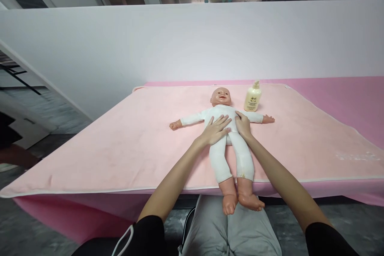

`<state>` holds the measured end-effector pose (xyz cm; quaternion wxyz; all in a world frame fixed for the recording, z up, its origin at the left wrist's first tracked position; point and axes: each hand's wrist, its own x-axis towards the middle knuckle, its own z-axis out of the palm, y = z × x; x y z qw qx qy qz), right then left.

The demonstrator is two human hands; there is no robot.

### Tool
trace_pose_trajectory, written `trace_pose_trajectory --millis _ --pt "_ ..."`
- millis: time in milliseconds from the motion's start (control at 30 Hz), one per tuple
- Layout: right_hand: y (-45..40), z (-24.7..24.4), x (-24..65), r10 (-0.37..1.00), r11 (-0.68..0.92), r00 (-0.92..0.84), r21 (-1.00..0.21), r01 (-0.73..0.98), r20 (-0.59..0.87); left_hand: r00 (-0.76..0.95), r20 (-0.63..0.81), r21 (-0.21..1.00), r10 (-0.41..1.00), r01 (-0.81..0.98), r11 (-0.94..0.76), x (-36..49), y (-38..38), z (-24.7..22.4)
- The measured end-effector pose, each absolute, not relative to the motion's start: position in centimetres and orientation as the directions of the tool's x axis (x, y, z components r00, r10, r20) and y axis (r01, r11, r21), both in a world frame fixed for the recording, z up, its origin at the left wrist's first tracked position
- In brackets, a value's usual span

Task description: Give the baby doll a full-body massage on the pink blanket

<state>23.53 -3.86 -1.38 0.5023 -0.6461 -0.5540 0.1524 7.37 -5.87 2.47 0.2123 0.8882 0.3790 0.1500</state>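
A baby doll (222,111) with a white cloth body lies face up, its arms spread and its feet past the table's front edge. My left hand (215,130) rests flat on the left side of its belly, fingers spread. On the right side of its torso lies my right hand (243,124), fingers apart and partly turned in over the chest. Neither hand holds anything. A pale yellow pump bottle (252,97) stands upright beside the doll's head, just behind its arm on the right.
A light pink towel (144,128) covers much of the table over a darker pink cloth (345,108). Behind rises a white partition (192,44). At the far left, part of another person (18,156) shows.
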Motion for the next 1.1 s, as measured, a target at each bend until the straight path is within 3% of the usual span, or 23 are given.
trace_pose_trajectory --millis 233,433,500,600,733,900,1100 --pt "-4.5 -0.6 23.0 0.884 0.098 0.314 -0.793 0.601 0.347 0.545 0.070 0.571 0.836 0.665 -0.482 6.8 -4.6 1.9" --pt "-5.1 -0.2 22.6 0.867 0.200 0.233 -0.735 0.648 0.441 0.336 0.143 0.665 0.931 0.664 -0.341 5.9 -3.1 0.1" --pt "-5.5 0.1 22.4 0.860 0.303 0.136 -0.705 0.641 0.492 0.273 0.202 0.692 0.941 0.640 -0.334 5.7 -2.8 -0.6" --pt "-6.3 0.7 22.0 0.832 0.520 -0.153 -0.654 0.550 0.533 0.215 0.285 0.725 0.934 0.589 -0.357 5.6 -2.6 -1.2" --pt "-6.9 1.4 21.5 0.755 0.650 -0.474 -0.606 0.458 0.453 0.157 0.337 0.765 0.928 0.529 -0.367 5.7 -2.7 -1.6" --pt "-6.1 1.3 21.4 0.787 0.613 -0.520 -0.512 0.601 0.332 0.145 0.366 0.775 0.919 0.500 -0.387 5.7 -2.6 -1.8" --pt "-5.5 1.3 21.3 0.884 0.466 -0.412 -0.366 0.806 0.220 0.154 0.382 0.776 0.911 0.482 -0.407 5.7 -2.5 -1.9"
